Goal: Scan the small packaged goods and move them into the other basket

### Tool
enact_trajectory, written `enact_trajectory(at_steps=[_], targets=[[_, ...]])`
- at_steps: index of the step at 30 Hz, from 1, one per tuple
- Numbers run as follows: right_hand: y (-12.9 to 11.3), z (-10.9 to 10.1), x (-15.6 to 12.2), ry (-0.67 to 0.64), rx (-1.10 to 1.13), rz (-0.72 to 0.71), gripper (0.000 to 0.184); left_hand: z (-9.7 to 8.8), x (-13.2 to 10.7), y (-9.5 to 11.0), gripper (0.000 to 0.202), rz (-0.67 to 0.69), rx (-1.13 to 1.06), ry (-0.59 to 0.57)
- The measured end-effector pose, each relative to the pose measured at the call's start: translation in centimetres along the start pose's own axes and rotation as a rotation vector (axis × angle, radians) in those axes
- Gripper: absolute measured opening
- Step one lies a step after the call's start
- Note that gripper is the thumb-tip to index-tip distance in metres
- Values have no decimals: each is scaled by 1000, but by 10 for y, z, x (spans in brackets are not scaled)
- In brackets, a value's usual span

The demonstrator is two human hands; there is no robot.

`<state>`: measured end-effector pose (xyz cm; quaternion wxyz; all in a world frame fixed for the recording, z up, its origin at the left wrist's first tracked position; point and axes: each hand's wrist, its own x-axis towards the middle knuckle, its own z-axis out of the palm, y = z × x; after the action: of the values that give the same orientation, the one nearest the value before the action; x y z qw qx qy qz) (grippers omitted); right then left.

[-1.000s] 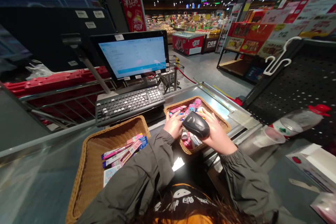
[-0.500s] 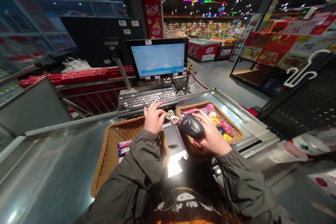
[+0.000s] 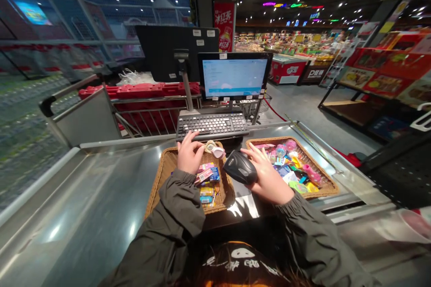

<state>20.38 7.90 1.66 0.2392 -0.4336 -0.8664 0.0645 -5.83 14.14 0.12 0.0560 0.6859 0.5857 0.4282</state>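
My left hand point(image 3: 190, 154) is closed, with fingertips pinching a small pale item point(image 3: 215, 149) that has two rounded, ring-like parts; its kind is unclear. It is above the far part of the left wicker basket point(image 3: 155, 184), which holds several small colourful packets point(image 3: 206, 175). In my right hand point(image 3: 271, 177) is a black barcode scanner point(image 3: 239, 168), its head pointing left toward the pale item. The scanner hangs over the gap between the baskets. Right of it lies the right wicker basket point(image 3: 325, 192), filled with small bright toys and packets point(image 3: 292, 161).
A black keyboard point(image 3: 212, 125) sits behind the left basket, below a lit monitor point(image 3: 234, 76). A second screen point(image 3: 168, 54) faces away. The metal counter point(image 3: 101, 188) stretches left. A red-filled cart point(image 3: 144, 114) stands beyond it, and a white cup point(image 3: 409, 226) is at right.
The view has turned left. Both hands have moved left over the counter; the pale item is now above the left basket, and the scanner has left the right basket's edge.
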Motion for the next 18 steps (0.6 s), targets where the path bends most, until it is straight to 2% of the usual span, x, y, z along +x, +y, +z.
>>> enact_trajectory(at_steps=[10,18], targets=[[-15,19,21,-27,38,-107,52,-20,-14,-17,16,-66,34,3],[-23,27,28,-48,39,-122,53,-29,-18,-31,16,-99,54,2]])
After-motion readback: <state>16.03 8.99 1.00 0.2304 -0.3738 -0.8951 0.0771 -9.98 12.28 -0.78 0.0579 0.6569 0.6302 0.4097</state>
